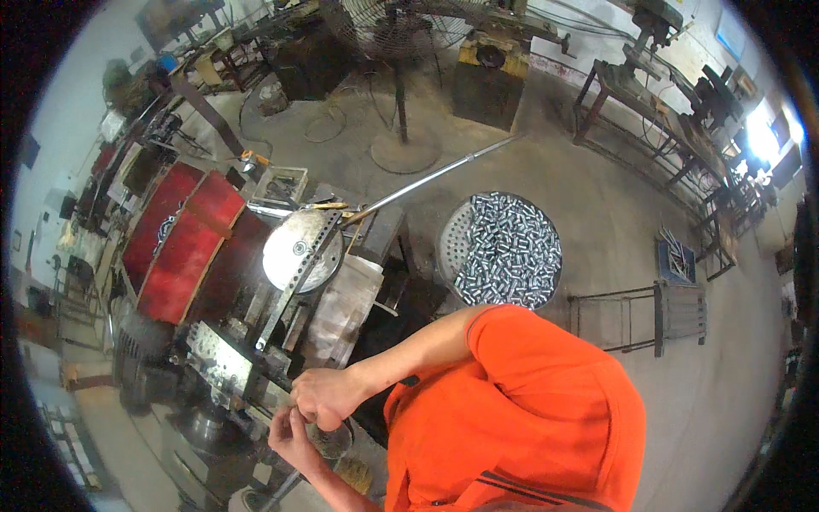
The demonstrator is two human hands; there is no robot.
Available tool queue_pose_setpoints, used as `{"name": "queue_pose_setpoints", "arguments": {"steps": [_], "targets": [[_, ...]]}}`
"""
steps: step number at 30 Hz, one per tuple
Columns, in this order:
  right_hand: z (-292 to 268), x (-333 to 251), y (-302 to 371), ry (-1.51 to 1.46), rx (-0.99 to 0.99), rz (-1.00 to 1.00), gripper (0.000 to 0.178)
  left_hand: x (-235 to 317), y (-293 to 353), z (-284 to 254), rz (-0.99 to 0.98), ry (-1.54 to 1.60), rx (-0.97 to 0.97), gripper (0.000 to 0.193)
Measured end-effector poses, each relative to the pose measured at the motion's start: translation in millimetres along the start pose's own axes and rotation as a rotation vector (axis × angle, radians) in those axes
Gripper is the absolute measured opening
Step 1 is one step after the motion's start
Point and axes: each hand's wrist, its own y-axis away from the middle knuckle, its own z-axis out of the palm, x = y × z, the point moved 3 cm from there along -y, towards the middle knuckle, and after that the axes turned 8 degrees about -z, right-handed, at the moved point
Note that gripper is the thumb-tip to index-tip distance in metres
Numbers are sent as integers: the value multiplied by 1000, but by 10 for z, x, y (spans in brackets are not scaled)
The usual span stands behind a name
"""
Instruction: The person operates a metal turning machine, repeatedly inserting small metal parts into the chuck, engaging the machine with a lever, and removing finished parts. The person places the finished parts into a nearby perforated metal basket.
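- In the head view, the right hand (327,398) is curled into a rounded fist, its fingers bent inward.
- The left hand (290,437) sits just below it in the view, thumb and fingertips drawn together and close against the right; whether anything is pinched between them I cannot tell.
- Both meet at the near edge of a dark metal machine, beside its pale, flat, bright-surfaced plate (220,354), which lies just left of the hands.
- Beyond them, a smooth, pale round disc (299,247) with a small central hub is crossed by a narrow, straight bar (292,294) pierced with a row of holes.
- A long, slim, shiny rod (435,177) slants away from near the disc, out over the grey floor (597,205).
- Left of the disc stand glossy red panels (192,243), flat and angular.
- Well apart from the hands, a round tray (455,247) with perforated metal carries a dense heap of short, shiny cylindrical pieces (512,252).
- The person's shirt (503,401) is plain orange cloth.
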Motion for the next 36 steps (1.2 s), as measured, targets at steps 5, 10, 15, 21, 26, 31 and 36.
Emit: {"name": "queue_pose_setpoints", "arguments": {"steps": [5,10,15,21,26,31,36], "targets": [[161,54,-117,-156,18,-65,17,-3,29,-179,-64,-14,75,12],[102,76,-214,-149,-98,-42,29,-28,6,-343,-129,-53,18,11],[68,71,-546,-70,-240,-142,31,-103,398,-1244,-166,27,259,13],[114,274,-1527,274,-250,-261,24,-550,1755,-2895,-350,-802,808,29],[585,737,-2050,489,-352,-153,21,-966,2672,-2897,-652,-642,737,35],[737,868,-2149,434,-405,-90,23,-1103,2633,-2396,-821,-461,773,32],[773,932,-2124,376,-386,-117,26,-1217,2581,-2435,-757,-751,860,30]]}}
